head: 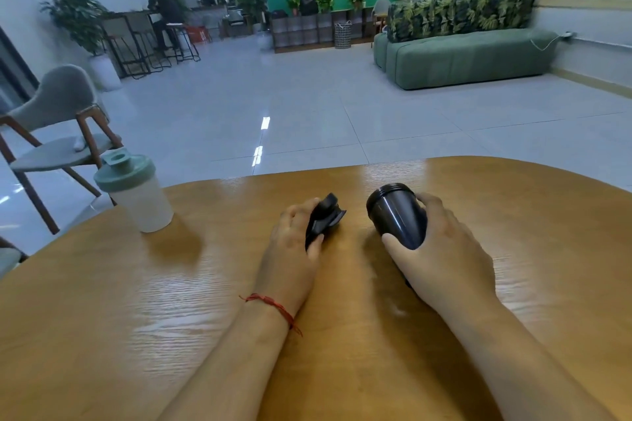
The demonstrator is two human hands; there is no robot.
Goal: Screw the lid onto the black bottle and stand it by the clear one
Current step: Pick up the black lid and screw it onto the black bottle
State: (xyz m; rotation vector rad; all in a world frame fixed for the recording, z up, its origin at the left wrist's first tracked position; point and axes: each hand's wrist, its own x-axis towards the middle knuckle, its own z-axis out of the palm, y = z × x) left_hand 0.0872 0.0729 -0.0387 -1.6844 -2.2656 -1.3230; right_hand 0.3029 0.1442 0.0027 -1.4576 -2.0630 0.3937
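Dim indoor light, glare on table [143,328], wide-angle edge distortion

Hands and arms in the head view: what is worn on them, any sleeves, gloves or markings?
Both forearms are bare, with no sleeves in view and no gloves. The left hand has a thin red string bracelet at the wrist, with a loose end trailing. The right hand shows no ring, watch or band.

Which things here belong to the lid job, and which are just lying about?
In the job: black bottle in the right hand; black lid in the left hand; clear bottle, green-lidded.

Not in the job: grey chair; green sofa; potted plants.
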